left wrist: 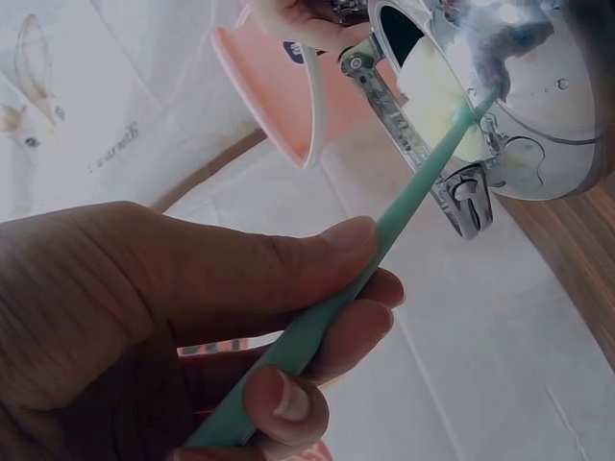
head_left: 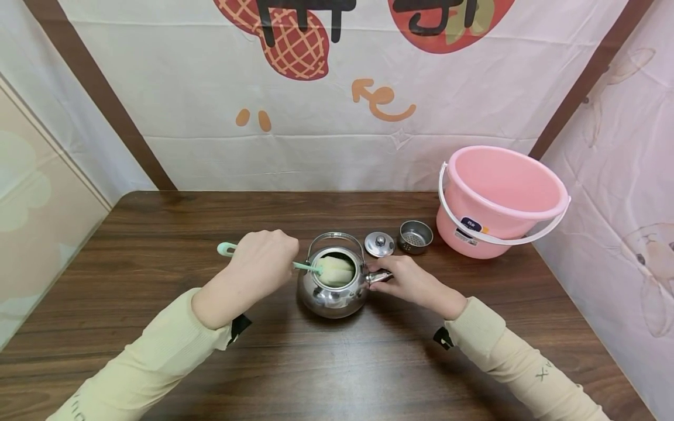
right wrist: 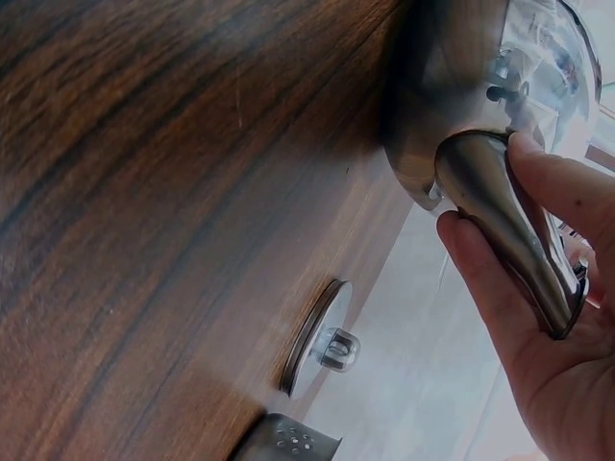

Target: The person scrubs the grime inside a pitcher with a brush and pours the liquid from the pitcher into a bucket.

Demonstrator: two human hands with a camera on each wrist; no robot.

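Head cam: brush (head_left: pixel 336 272) runs L-R, kettle (head_left: pixel 333 304) spout (head_left: pixel 378 276) pts R

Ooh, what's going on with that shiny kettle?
Somebody has both hands busy with it. The left hand holds a green-handled tool, and its pale, sponge-like head is inside the open kettle. The right hand grips the spout. The lid is off, on the table beside a little strainer cup, and a pink bucket stands farther right.
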